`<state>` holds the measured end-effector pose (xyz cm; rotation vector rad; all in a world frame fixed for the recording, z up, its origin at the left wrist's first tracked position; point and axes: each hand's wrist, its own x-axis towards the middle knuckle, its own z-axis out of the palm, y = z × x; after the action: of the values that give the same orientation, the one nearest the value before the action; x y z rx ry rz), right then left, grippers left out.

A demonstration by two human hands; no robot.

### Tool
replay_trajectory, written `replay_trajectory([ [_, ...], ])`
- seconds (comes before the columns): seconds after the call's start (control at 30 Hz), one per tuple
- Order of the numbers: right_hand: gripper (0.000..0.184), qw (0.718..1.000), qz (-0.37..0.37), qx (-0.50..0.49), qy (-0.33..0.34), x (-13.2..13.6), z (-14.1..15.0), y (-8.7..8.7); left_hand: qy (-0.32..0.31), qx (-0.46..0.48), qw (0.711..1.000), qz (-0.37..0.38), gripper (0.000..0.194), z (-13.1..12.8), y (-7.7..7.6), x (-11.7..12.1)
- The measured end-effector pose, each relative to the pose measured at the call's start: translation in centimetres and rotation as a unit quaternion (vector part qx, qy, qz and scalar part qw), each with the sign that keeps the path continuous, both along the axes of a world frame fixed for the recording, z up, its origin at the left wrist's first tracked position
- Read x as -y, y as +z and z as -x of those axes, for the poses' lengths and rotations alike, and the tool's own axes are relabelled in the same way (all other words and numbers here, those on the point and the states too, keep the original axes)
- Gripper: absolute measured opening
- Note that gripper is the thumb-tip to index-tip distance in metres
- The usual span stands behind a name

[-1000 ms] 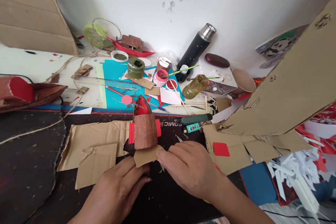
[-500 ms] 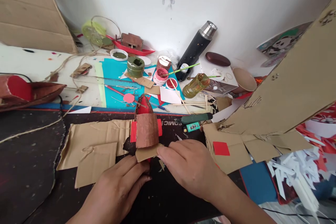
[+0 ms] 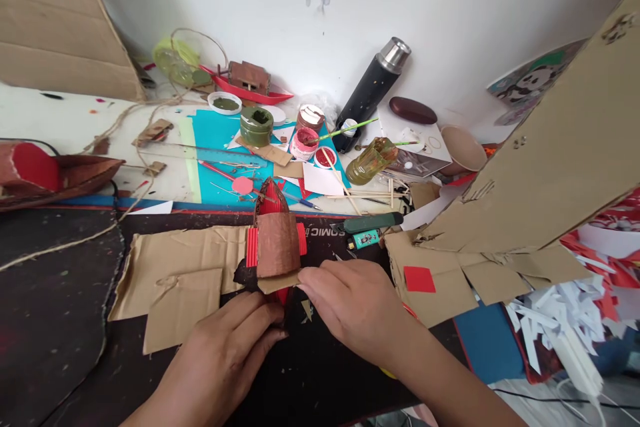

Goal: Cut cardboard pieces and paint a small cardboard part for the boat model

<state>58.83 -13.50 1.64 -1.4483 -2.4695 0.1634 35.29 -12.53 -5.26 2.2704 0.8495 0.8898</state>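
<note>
The boat (image 3: 277,245), with a brown arched cover and a red ribbed lining, lies midway across the worktop (image 3: 90,120), on the dark mat (image 3: 320,380), its far tip pointing to the back edge; we have its near end in our left hand (image 3: 235,340), fingers bent and nearly closed around it, the fingertips partly hidden; with our right hand (image 3: 350,307) we pinch the right end of a cardboard strip (image 3: 277,283) between thumb and forefinger, the strip lying against the cover's near rim; left of the boat we see cardboard sheets (image 3: 165,253), the smaller overlapping the larger; to its right a lighter (image 3: 363,240) lies just beside a dark green handle (image 3: 373,223); behind, toward the worktop's back edge, a blue sheet (image 3: 220,181) bears an open green jar (image 3: 257,127); a black flask (image 3: 373,90) leans against the wall (image 3: 240,0).
</note>
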Motion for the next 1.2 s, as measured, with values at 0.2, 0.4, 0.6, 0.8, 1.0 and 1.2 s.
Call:
replay_trajectory([
  [0.2,0.033,0.998,0.035,-0.045,-0.024,-0.3,-0.1,-0.5,0.001,-0.005,1.000,0.010,0.020,0.2,-0.4,0.2],
  [0.4,0.024,0.993,0.055,-0.102,-0.037,-0.5,0.1,-0.9,0.003,-0.013,0.999,0.030,0.024,0.3,-0.5,0.2],
  [0.6,0.013,0.983,0.079,-0.151,-0.065,-1.0,0.0,-1.2,0.003,-0.016,0.999,0.035,0.023,0.3,-0.5,0.2],
  [0.8,0.009,0.982,0.069,-0.161,-0.064,-0.4,0.2,-1.4,0.005,-0.024,0.996,0.090,0.018,0.4,-0.5,0.1],
  [1.0,0.017,0.983,0.034,-0.176,-0.046,1.1,0.6,-1.0,0.011,-0.031,0.990,0.139,0.019,0.4,-0.4,-0.2],
  [1.2,0.016,0.923,0.073,-0.344,-0.155,2.7,0.6,0.0,0.003,-0.029,0.991,0.129,0.020,0.3,-0.2,-0.1],
])
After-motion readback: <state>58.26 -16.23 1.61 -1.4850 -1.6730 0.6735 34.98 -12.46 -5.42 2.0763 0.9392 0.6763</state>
